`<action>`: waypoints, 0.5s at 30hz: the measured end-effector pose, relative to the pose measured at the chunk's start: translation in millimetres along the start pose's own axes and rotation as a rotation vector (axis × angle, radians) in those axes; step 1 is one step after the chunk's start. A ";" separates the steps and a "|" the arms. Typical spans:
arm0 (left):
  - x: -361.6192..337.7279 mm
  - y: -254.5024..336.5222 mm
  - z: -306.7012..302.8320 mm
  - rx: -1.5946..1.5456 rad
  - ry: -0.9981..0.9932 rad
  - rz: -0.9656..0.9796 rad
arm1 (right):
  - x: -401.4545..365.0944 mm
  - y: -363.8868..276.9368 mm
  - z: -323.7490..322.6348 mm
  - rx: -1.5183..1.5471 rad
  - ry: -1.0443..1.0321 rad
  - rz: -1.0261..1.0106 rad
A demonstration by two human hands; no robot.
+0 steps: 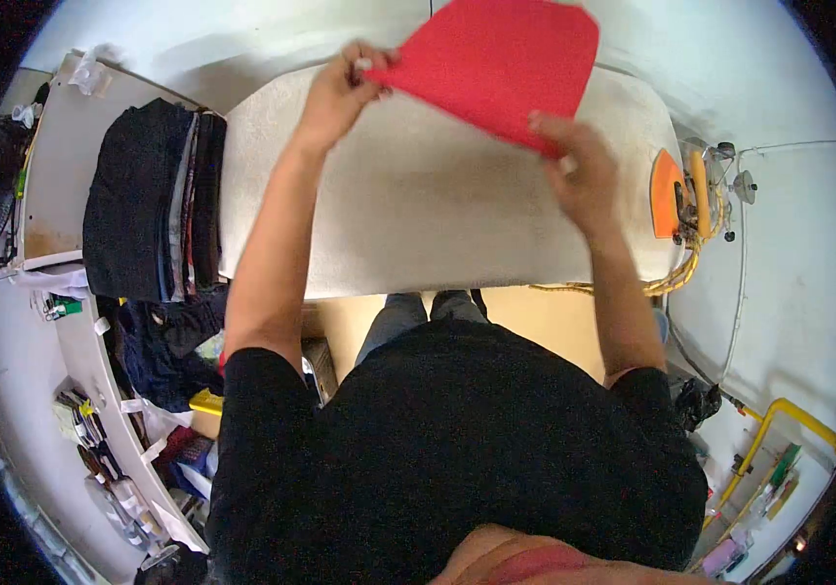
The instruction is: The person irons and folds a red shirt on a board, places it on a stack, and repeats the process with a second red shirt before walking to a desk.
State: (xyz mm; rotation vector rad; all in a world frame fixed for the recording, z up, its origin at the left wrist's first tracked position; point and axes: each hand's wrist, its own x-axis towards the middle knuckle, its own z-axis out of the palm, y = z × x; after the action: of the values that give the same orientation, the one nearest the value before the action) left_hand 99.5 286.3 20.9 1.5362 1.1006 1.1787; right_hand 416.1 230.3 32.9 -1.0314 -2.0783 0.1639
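Observation:
A piece of red cloth [501,68] is stretched between my two hands above the far part of a padded ironing board [408,224]. My left hand [352,83] pinches its left corner. Its lower right edge is gripped by my right hand [579,171], which is slightly smeared by motion. The cloth is raised and tilted, and its top runs out of view. An iron [676,200] with an orange base plate stands at the board's right end, nearest to my right hand.
A stack of folded dark clothes [135,200] lies left of the board. Behind it stands a light shelf panel [52,166]. A yellow-striped cord [681,278] trails from the iron along the board's edge. A yellow pipe [789,414] runs at the lower right.

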 end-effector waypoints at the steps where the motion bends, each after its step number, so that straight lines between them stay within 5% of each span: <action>1: -19.0 -20.2 3.2 0.088 0.041 -0.033 | -21.4 3.5 19.2 0.011 -0.056 -0.035; 10: -184.6 -106.1 -25.6 -0.057 0.176 -0.232 | -138.7 -69.6 101.9 0.294 -0.525 -0.025; 12: -196.5 -105.0 -22.9 0.161 0.397 -0.234 | -135.3 -72.0 95.8 0.445 -0.603 -0.067; 15: -186.7 -77.6 6.5 0.491 0.398 -0.178 | -125.5 -32.7 67.3 0.387 -0.538 0.044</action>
State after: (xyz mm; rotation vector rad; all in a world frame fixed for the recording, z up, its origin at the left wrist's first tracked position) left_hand 66.7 121.5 -91.9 1.5474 1.8623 1.1739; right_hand 393.0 133.1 -73.6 -0.8513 -2.3578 0.9143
